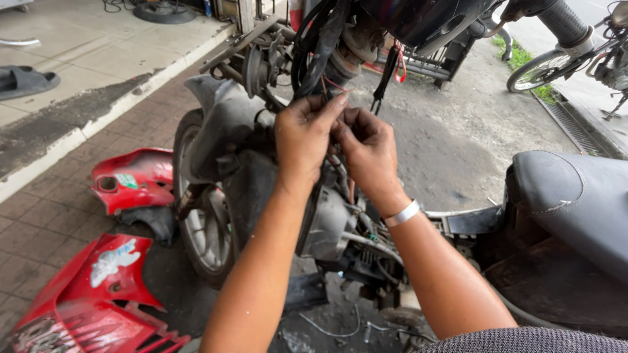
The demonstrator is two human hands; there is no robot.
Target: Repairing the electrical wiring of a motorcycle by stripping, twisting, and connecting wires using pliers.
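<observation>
**Both hands pinched on thin wires at the stripped motorcycle's steering column**

Left hand (302, 134) and right hand (367, 147) raised side by side, touching, just below the motorcycle's black cable bundle (320, 39). Fingers of both drawn together on thin red wires (335, 85) hanging from that bundle; left fingertips higher and nearer the wires' upper run, right curled just beneath. Wires' long axis roughly vertical, running up from the fingers into the bundle. Front wheel (203, 222) below-left of the hands, grey seat (575, 196) to the right, detached red fairing panels (98, 287) on the brick paving left of the wheel
</observation>
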